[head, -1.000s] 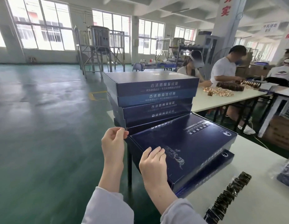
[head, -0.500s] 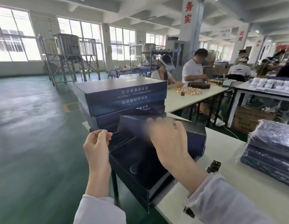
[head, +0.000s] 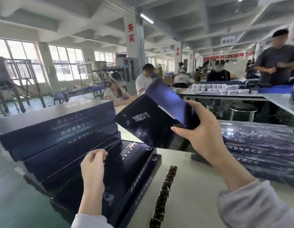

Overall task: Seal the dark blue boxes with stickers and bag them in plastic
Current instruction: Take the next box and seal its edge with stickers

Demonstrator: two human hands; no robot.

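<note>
My right hand (head: 204, 139) grips one dark blue box (head: 153, 117) by its near corner and holds it tilted in the air above the white table (head: 192, 186). My left hand (head: 93, 168) hovers with curled fingers and thumb tip against them over another dark blue box (head: 131, 163) lying flat at the table's left edge; nothing shows between its fingers. A stack of several dark blue boxes (head: 57, 122) stands behind it on the left. A pile of boxes in clear plastic bags (head: 261, 145) lies at the right. A strip of dark stickers (head: 166, 191) runs along the table.
The table's left edge drops to a green floor. Several people work at tables behind, one of which carries rows of small white boxes (head: 222, 91). A round stool (head: 242, 111) stands beyond the bagged pile.
My right hand has lifted the top box off the low pile and swung it up to the right. The view has turned right. My left hand has kept its curled pose.
</note>
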